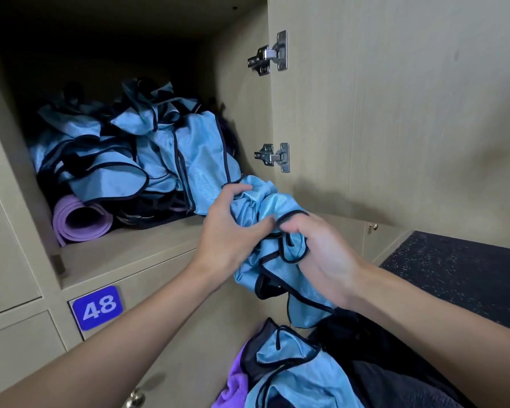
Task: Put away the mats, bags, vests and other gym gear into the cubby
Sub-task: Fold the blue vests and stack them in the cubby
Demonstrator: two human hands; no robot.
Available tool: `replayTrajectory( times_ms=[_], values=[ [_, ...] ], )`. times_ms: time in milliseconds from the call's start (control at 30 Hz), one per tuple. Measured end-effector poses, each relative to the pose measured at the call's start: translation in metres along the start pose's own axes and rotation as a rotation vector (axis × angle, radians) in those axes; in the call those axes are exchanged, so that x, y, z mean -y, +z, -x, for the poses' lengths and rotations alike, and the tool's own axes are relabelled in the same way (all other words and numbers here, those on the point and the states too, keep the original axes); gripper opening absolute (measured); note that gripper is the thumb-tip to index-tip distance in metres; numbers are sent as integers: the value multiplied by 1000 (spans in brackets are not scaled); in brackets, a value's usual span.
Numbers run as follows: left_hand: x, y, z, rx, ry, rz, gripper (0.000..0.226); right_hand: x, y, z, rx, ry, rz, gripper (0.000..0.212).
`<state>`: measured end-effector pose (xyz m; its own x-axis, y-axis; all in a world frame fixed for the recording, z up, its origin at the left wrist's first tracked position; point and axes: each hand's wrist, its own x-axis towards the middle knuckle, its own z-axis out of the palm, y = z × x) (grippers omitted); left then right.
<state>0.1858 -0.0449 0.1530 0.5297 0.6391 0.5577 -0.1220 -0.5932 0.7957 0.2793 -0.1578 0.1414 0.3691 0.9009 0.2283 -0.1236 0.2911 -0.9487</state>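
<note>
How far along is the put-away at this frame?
Done: a pile of blue vests and a rolled purple mat already lie in the cubby. In hand: the left hand and right hand both grip one bunched blue vest just outside the opening. Left: another blue vest, purple fabric and dark fabric sit below, not yet stowed.
</note>
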Motion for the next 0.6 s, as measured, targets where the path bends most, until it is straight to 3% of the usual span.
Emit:
replayTrajectory(
  times_ms=[133, 233, 333, 467, 600],
  values=[
    [1, -2, -2, -92, 67, -28, 47, 1, 0, 0, -52, -44, -26, 57],
    [2, -8, -9, -175, 87, -71, 44, -5, -4, 0, -129, -69, 86, 77],
    [-2, -15, -13, -214, 85, -31, 44, -17, -13, 1, -144, 20, 119, 93],
    [-6, -17, -15, -249, 109, 5, 43, -33, -24, 1, -45, 179, -48, 98],
    [1, -19, -14, -217, 150, -81, 41, -33, -20, -2, 30, 212, -256, 96]
  ],
)
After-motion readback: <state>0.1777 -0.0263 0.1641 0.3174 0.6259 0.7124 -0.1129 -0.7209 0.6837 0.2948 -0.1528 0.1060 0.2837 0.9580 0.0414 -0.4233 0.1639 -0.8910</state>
